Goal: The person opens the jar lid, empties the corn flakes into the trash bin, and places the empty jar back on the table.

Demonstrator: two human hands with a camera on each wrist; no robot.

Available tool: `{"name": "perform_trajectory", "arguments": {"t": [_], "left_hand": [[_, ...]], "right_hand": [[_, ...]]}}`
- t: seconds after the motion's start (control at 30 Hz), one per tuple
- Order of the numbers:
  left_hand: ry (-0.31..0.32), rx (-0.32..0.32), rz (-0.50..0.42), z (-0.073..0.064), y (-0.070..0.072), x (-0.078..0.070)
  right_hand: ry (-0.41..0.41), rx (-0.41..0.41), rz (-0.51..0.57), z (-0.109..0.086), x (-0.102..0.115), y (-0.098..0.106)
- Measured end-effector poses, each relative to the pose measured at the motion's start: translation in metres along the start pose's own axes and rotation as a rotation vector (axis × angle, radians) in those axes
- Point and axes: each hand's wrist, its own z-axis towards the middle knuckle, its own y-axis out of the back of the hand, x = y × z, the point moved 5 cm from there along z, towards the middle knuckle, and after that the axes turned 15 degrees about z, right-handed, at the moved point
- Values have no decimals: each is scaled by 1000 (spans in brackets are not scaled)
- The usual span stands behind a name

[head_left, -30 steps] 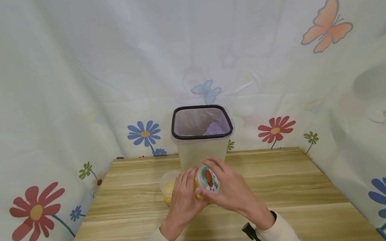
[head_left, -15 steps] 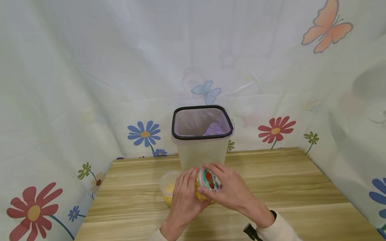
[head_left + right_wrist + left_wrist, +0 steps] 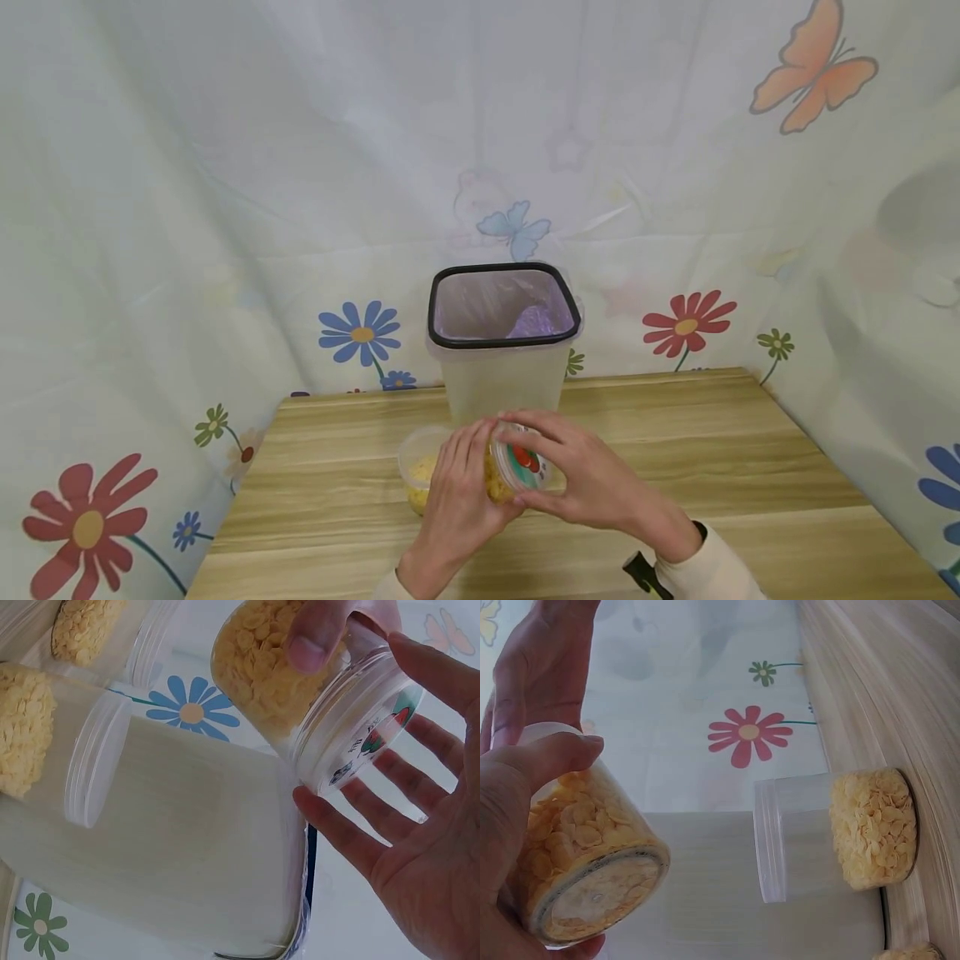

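A clear plastic jar of pale yellow flakes (image 3: 592,832) is tilted above the table, gripped round its side by my left hand (image 3: 459,487). Its lid (image 3: 529,467), with a red-and-green printed label, faces right towards my right hand (image 3: 592,479). In the right wrist view, the right hand's spread fingers (image 3: 352,832) arch round the lid, fingertips right at its rim. The left thumb (image 3: 562,756) lies across the jar's side near the lid. Behind the left hand stands another clear jar with flakes (image 3: 422,467), part of it hidden.
At the back of the wooden table (image 3: 697,442) stands a whitish bin (image 3: 502,375) with a black rim and a purple liner inside. Beside the nearer standing jar, a further jar of flakes (image 3: 86,634) shows in the right wrist view. A flower-print curtain (image 3: 300,208) encloses the table.
The right hand has shifted slightly right and turned on the lid, its fingers opening wider around it. The label shows at a different angle. The left hand keeps its grip on the jar.
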Motion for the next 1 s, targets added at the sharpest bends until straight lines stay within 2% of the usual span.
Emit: {"name": "perform_trajectory", "arguments": {"t": [0.13, 0.33, 0.47, 0.63, 0.7, 0.83, 1.0], "left_hand": [[-1, 3, -7, 0, 1, 0], [13, 3, 1, 0, 0, 1], [10, -15, -20, 0, -1, 1], [3, -22, -16, 0, -2, -1], [0, -21, -5, 0, -2, -2], [-11, -41, 3, 0, -2, -4], [-17, -44, 14, 0, -2, -5]], "right_hand": [[17, 14, 4, 0, 1, 1], [-77, -20, -19, 0, 2, 3], [-191, -74, -59, 1, 5, 5], [-379, -84, -81, 3, 7, 5], [-428, -93, -90, 4, 6, 3], [-464, -127, -98, 5, 4, 0], [-455, -133, -82, 6, 4, -2]]}}
